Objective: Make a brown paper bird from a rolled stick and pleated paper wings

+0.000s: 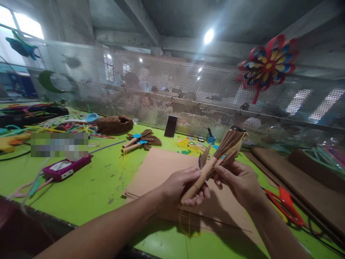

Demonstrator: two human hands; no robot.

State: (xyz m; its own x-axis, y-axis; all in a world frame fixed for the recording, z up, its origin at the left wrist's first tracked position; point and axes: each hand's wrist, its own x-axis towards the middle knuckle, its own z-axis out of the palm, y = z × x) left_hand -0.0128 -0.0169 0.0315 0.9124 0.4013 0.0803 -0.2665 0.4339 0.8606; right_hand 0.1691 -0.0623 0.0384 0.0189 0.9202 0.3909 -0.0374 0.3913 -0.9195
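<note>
A paper bird [208, 169] with a rolled brown tube body and pleated paper fans is held up above the sheets. My left hand [188, 185] is closed around the lower part of its tube. With thumb and fingers, my right hand [237, 180] pinches the folded fan on the right side. Yellow thread [188, 230] dangles from the tube's lower end. Beneath both hands lie stacked sheets of brown paper [151, 169]. Two similar paper birds [140, 140] with blue pieces rest farther back on the left.
Red-handled scissors [288, 207] lie at right beside folded brown material [304, 180]. A purple power strip [67, 167] sits left. A phone [171, 126] leans against the perforated panel [183, 86], near yellow scraps [191, 145]. A brown pouch [114, 124] stands back left on the green table [102, 194].
</note>
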